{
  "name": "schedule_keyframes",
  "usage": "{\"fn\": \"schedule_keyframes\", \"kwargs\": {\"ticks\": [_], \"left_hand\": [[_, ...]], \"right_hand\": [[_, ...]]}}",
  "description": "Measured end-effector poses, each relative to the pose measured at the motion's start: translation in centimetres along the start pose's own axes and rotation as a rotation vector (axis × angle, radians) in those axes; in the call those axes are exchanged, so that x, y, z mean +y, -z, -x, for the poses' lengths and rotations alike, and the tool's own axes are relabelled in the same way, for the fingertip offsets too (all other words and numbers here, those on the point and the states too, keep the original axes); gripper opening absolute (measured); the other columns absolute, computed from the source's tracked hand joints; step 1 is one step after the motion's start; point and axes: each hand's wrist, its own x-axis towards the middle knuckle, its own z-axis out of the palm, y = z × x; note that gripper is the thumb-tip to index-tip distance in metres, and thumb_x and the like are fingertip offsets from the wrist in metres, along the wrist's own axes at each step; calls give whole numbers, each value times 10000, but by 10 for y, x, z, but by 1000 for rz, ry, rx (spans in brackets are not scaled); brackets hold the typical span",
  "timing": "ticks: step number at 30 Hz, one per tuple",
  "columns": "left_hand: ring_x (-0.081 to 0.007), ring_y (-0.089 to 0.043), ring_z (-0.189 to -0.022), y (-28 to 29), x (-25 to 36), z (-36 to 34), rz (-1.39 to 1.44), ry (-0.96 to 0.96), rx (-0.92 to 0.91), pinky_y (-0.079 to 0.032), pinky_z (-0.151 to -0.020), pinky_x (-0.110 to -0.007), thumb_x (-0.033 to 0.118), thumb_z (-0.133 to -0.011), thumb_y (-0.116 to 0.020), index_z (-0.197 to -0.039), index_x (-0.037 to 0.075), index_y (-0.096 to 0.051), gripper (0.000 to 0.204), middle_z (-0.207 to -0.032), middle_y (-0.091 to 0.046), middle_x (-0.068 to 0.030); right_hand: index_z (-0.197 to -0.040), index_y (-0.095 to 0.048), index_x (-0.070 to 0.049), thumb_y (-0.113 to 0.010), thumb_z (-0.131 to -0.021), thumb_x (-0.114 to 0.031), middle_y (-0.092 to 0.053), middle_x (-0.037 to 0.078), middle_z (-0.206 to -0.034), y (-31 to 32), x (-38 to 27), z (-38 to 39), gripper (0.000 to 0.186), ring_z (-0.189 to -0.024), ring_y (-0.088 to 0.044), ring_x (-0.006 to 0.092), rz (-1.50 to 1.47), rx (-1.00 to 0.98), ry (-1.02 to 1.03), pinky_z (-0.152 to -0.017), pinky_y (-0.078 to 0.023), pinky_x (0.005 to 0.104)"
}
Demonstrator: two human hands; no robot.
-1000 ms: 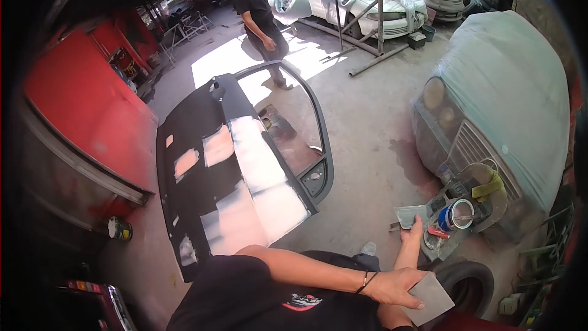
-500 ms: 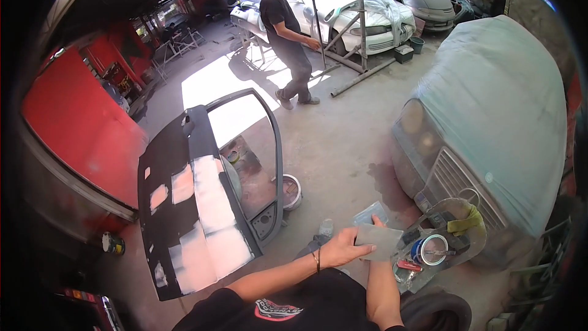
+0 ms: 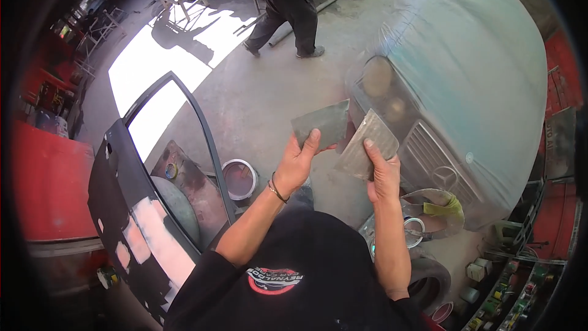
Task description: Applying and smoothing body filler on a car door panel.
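Note:
My left hand (image 3: 295, 167) is closed on a thin, flat grey rectangular sheet (image 3: 324, 125), thumb on its near face. Closed on a second flat grey sheet (image 3: 362, 147), paler along one edge, is my right hand (image 3: 386, 178). Both sheets are held up in front of my chest, tilted, their near edges close together. I cannot make out their material. Below my right forearm stands an open can (image 3: 414, 232), partly hidden.
A black car door (image 3: 116, 178) with pale filler patches stands at my left, beside a bucket (image 3: 239, 179). A car under a cover (image 3: 471, 86) stands at right. A yellow-green cloth (image 3: 446, 206) hangs near its front. Ahead, another person (image 3: 291, 12) walks past.
My hands have risen and moved away from the can. The single sheet seen before is now two, one per hand. My view has shifted; the person is still walking.

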Motion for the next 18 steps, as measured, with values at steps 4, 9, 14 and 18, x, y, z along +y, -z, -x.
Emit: {"fn": "schedule_keyframes", "kwargs": {"ticks": [4, 9, 14, 18], "left_hand": [[-268, -726, -1302, 8, 19, -58, -356, -44, -56, -580, -1106, -400, 302, -1187, -679, -1560, -19, -594, 500, -1432, -743, -151], [-318, -747, -1304, 12, 34, -122, -558, -150, -17, -567, -1107, -390, 221, -1147, -734, -1584, -23, -591, 521, -1423, -763, -220], [-371, -780, -1246, 45, 52, -178, -719, -234, -65, -596, -1051, -421, 227, -1149, -730, -1602, -10, -574, 535, -1419, -759, -238], [-379, -798, -1166, 88, 57, -248, -799, 44, -191, -610, -993, -437, 241, -1153, -721, -1526, -12, -623, 461, -1341, -777, -236]], "right_hand": [[-1409, -727, -43, -898, -1009, -142, -792, 59, -1300, -61, -11, -55, 446, -1173, -755, 185, -47, 35, 37, -1037, -603, 364], [-1374, -747, -22, -873, -1018, -104, -802, 59, -1276, -113, -20, -123, 387, -1136, -759, 165, -52, -19, 86, -1002, -608, 341], [-1226, -823, -21, -867, -1025, -105, -833, 5, -1110, -152, -31, -189, 223, -1013, -761, 115, 146, -199, 108, -943, -621, 329], [-1137, -832, 4, -866, -1031, -123, -835, 21, -934, -175, -42, -269, 168, -886, -750, 77, 486, -508, 265, -778, -610, 300]]}}
